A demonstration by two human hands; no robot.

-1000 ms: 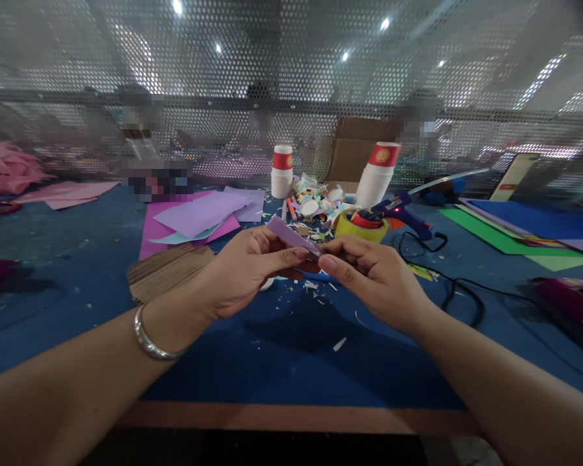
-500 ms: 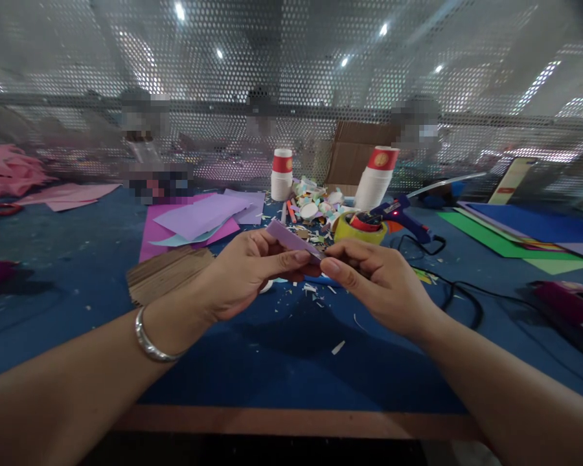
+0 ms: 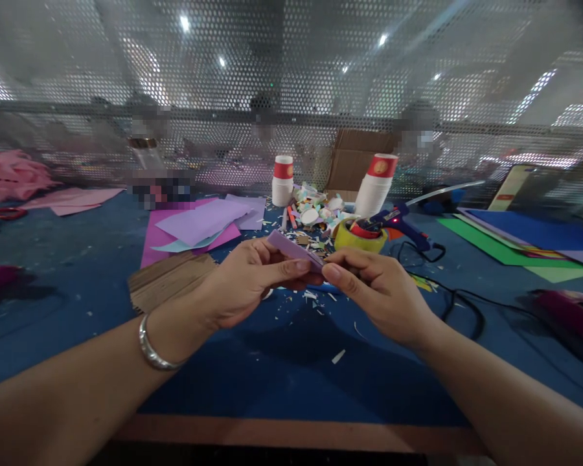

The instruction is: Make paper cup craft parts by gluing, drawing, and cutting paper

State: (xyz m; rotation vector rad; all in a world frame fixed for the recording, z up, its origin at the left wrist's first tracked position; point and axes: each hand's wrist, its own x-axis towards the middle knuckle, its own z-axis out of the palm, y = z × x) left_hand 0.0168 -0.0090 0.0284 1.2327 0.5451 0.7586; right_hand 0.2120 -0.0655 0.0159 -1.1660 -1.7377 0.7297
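A folded strip of purple paper (image 3: 291, 248) is held up over the middle of the table, slanting down to the right. My left hand (image 3: 260, 275) pinches it between thumb and fingers, with the thumb lying along its lower edge. At the strip's right end, the thumb and forefinger of my right hand (image 3: 369, 288) close on its tip. Both hands hover above a blue tabletop (image 3: 291, 382) strewn with paper scraps. Behind them, a blue glue gun (image 3: 408, 223) rests on a roll of yellow tape (image 3: 359, 238).
Purple sheets (image 3: 201, 220) and a cardboard piece (image 3: 170, 278) lie at left. Two stacks of paper cups, left (image 3: 282, 184) and right (image 3: 376, 188), flank a scrap pile (image 3: 315, 210). Coloured sheets (image 3: 505, 243) and a black cable (image 3: 486, 298) lie at right. A perforated metal screen (image 3: 291, 84) stands behind.
The view has tilted slightly, so the table sits a little lower. Both hands keep their grip on the purple paper strip, with hardly any shift.
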